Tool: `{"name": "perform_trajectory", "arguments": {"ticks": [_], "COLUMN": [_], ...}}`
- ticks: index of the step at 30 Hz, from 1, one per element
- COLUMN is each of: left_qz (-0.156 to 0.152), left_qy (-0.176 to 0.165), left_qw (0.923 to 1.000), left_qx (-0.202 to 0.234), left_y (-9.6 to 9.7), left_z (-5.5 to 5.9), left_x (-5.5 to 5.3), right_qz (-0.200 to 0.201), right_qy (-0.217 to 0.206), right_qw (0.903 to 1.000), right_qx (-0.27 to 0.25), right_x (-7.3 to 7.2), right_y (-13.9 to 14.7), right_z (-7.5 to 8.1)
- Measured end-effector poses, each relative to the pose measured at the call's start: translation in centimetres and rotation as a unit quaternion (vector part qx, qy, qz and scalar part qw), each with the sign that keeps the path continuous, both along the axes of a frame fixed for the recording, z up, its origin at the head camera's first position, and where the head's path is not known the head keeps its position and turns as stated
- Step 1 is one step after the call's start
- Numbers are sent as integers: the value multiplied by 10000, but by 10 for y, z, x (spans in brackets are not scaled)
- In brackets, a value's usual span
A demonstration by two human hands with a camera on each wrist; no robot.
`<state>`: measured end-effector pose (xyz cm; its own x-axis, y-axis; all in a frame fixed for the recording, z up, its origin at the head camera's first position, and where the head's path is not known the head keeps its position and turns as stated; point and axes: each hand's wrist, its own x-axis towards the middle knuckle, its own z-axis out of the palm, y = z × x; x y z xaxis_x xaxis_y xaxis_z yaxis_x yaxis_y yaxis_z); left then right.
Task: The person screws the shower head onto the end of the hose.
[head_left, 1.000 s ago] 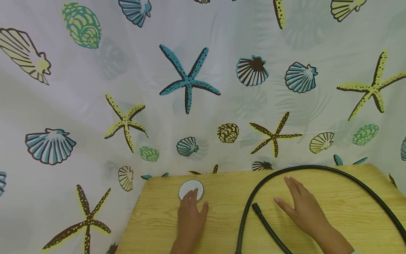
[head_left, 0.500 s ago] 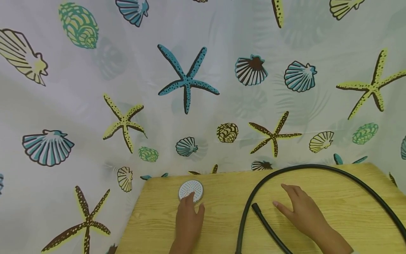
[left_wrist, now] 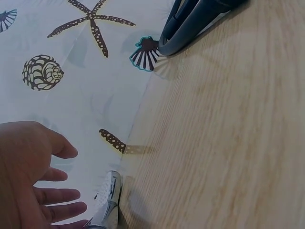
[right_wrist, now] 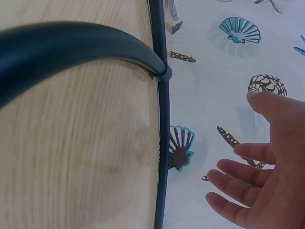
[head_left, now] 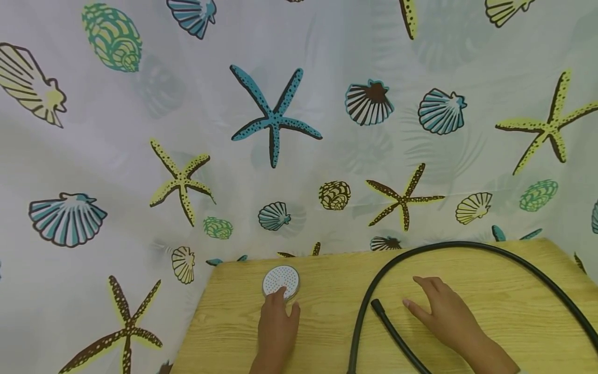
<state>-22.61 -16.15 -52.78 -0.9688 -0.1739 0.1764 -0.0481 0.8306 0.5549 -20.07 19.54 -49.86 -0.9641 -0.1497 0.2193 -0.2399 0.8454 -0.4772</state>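
Observation:
A round shower head [head_left: 281, 281] with a white, dotted face lies at the left of the wooden table. My left hand [head_left: 275, 327] is over its near side, fingers relaxed and holding nothing; in the head view the hand hides the handle. Seen from the left wrist, the shower head's silver side [left_wrist: 114, 191] shows just past the fingertips. A black shower hose [head_left: 362, 311] curves in a wide loop on the right, its end fitting [head_left: 377, 306] pointing up the table. Inside that loop my right hand [head_left: 448, 319] hovers with loosely spread fingers, holding nothing.
Behind the table hangs a white curtain [head_left: 317, 150] printed with shells and starfish. Bare wood of the tabletop [head_left: 327, 301] lies between the shower head and the hose. The hose runs off past the right and front edges of the head view.
My left hand has drawn back a little toward me, baring more of the shower head's face. The right hand's fingers have lowered slightly. Shower head and hose stay put.

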Motion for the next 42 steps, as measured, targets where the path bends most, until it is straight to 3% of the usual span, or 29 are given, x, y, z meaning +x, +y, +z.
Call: {"name": "perform_trajectory", "arguments": {"ticks": [27,35,42], "left_qz": [234,289,371], "left_qy": [70,76,-30], "left_qw": [9997,9995,9993], "left_qx": [38,-122,-83], "left_y": [-4,-4,-8], "left_z": [2,7,2], "left_x": [5,9,6], "right_qz": [106,133,140], "right_qy": [-153,-139,-323], "right_qw": [9998,9998,9993], "right_qx": [71,107,122], "right_x": [2,2,3], "right_y": [-6,-6,-8], "right_z": [-5,-8,-12]}}
